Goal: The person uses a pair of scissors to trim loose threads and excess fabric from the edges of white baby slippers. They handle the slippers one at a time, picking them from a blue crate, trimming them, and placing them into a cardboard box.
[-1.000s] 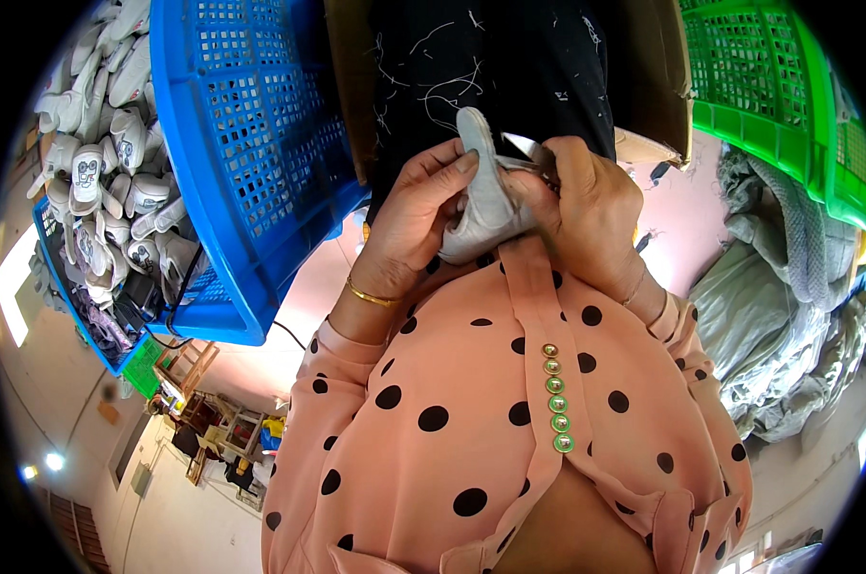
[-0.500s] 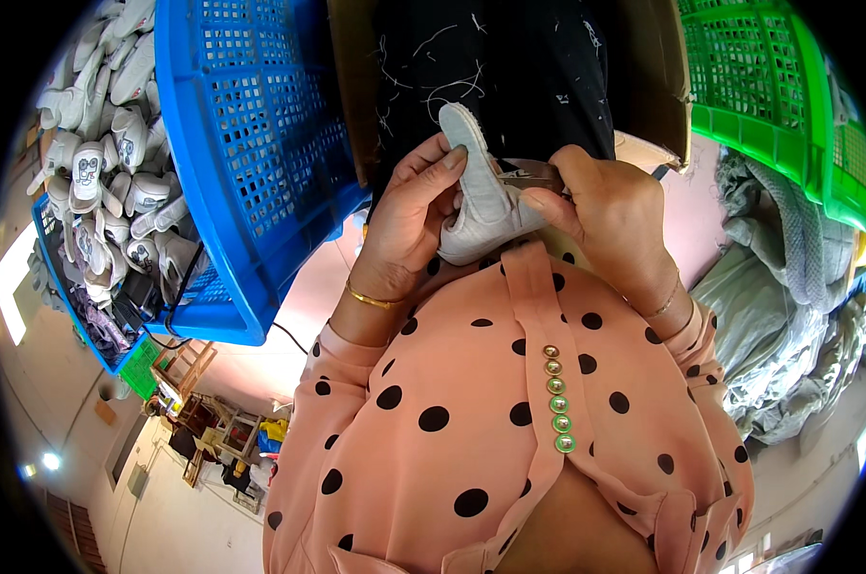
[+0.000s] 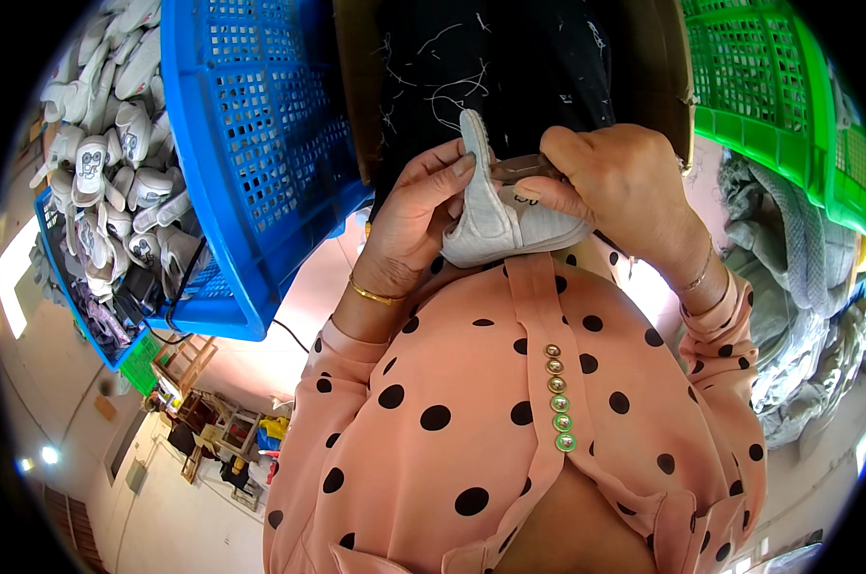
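A small light grey fabric shoe (image 3: 485, 230) is held up over my lap, its tall strap-like flap standing upright and a dark print partly showing on its upper. My left hand (image 3: 416, 212) pinches the flap between thumb and fingers. In my right hand (image 3: 624, 182) is a short metal-bladed tool (image 3: 514, 169) that looks like thread snips; its blades lie behind the flap, near the shoe's opening. The right thumb rests across the shoe's upper. Most of the snips is hidden by my fingers.
A blue plastic crate (image 3: 270, 124) stands on the left, with a heap of similar grey shoes (image 3: 93, 172) beyond it. A cardboard box edge (image 3: 361, 86) borders my lap. On the right are a green crate (image 3: 758, 96) and grey fabric (image 3: 787, 230) in plastic bags.
The shoe has turned so that more of its side and printed upper shows to the right. My right hand has shifted slightly up and right, its elbow swinging outward.
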A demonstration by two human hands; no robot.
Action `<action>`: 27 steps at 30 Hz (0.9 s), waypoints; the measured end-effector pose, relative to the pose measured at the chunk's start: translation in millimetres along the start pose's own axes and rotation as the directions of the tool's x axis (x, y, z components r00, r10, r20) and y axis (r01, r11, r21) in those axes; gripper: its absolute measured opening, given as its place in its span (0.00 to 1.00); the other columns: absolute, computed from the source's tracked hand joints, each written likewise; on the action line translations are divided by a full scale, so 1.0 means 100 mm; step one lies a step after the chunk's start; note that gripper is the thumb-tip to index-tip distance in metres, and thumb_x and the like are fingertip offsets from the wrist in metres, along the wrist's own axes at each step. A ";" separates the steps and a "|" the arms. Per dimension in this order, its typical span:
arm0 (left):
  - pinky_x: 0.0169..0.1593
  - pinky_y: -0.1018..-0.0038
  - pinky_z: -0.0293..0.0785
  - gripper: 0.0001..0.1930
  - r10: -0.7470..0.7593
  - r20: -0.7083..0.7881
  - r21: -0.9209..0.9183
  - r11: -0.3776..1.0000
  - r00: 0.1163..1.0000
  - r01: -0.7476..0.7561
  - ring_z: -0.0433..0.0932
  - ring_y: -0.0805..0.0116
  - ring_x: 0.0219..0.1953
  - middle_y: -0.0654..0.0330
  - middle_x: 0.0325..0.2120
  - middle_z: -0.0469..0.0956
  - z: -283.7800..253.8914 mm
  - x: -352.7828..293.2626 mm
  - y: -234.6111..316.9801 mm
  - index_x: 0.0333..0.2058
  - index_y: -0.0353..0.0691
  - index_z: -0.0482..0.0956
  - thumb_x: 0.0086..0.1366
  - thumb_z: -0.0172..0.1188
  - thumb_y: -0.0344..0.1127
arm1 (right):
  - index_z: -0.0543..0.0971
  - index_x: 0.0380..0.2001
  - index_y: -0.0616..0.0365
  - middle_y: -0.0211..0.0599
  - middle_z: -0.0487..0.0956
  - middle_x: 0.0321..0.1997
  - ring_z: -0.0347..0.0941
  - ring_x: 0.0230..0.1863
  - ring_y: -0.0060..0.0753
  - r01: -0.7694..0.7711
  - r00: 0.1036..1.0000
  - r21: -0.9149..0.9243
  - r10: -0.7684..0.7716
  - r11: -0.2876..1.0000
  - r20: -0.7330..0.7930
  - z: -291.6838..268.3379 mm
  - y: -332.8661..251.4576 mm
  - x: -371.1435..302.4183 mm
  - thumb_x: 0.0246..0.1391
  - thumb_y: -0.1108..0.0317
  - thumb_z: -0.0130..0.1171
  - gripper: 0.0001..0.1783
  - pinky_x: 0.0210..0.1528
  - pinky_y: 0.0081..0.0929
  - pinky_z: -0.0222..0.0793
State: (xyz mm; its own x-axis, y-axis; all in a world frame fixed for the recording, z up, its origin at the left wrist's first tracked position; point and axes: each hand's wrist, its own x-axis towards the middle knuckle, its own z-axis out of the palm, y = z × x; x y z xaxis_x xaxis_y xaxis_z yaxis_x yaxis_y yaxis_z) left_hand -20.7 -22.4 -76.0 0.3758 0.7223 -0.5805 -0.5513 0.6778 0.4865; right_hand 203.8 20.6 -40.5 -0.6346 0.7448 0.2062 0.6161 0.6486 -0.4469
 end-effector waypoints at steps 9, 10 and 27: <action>0.29 0.89 0.67 0.13 -0.019 -0.020 0.024 1.000 1.000 0.020 0.73 0.86 0.25 0.66 0.30 0.80 -0.07 0.00 -0.03 0.48 0.35 0.77 0.68 0.57 0.35 | 0.68 0.19 0.51 0.29 0.68 0.12 0.69 0.14 0.32 0.134 0.986 0.013 -0.132 0.991 -0.107 0.16 0.13 0.07 0.51 0.41 0.60 0.26 0.19 0.26 0.64; 0.29 0.89 0.66 0.13 -0.023 -0.024 0.028 0.999 0.999 0.024 0.72 0.86 0.25 0.66 0.30 0.81 -0.06 0.00 -0.02 0.48 0.35 0.77 0.68 0.57 0.35 | 0.68 0.19 0.51 0.29 0.67 0.12 0.69 0.14 0.32 0.144 0.984 0.015 -0.141 0.989 -0.104 0.17 0.15 0.08 0.51 0.40 0.60 0.26 0.19 0.26 0.64; 0.32 0.87 0.71 0.14 -0.050 -0.027 -0.012 0.999 0.998 0.050 0.80 0.80 0.30 0.61 0.33 0.82 -0.04 -0.02 0.00 0.48 0.35 0.76 0.68 0.57 0.35 | 0.71 0.22 0.54 0.31 0.70 0.13 0.72 0.17 0.36 0.175 0.984 0.167 -0.167 0.970 -0.063 0.29 0.28 0.17 0.53 0.43 0.60 0.25 0.22 0.27 0.67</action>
State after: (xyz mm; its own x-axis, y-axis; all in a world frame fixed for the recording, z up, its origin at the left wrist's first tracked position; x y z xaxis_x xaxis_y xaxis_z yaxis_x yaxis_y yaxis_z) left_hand -24.4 -24.9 -77.7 0.3823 0.6835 -0.6218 -0.5408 0.7111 0.4492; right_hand 196.9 47.4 -74.7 -0.6976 0.6347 0.3325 0.4090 0.7338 -0.5425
